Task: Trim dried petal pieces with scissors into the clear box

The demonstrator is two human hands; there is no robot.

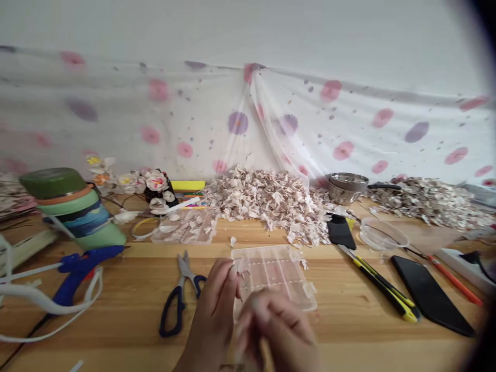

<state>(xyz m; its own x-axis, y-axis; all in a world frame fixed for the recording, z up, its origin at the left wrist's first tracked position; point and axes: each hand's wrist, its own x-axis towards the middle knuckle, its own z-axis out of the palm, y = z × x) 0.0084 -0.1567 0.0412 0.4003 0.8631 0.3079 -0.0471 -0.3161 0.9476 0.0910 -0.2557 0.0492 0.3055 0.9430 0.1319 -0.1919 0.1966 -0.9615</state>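
Note:
My left hand (pixel 217 297) is closed above the near left corner of a clear compartment tray (pixel 271 268). A pale petal-like flake (pixel 242 266) shows at its fingertips, partly covered by them. Close beside it, my right hand (pixel 281 328) is in front of the tray's near edge, its curled fingers smeared by motion. Whatever may be in the right fingers cannot be made out. Dark-handled scissors (pixel 180 297) lie just left of my left hand, blades pointing away. Beyond the tray rises a large heap of pale flakes (pixel 271 199).
Left are a blue glue gun (pixel 73 279), stacked tape rolls (pixel 77 212) and finished flowers (pixel 155 183). A second tray (pixel 186 235) holds flakes. Right lie a yellow-black cutter (pixel 380 284), a black phone (pixel 430 294), a clear lid (pixel 383 235) and a metal pot (pixel 346 188).

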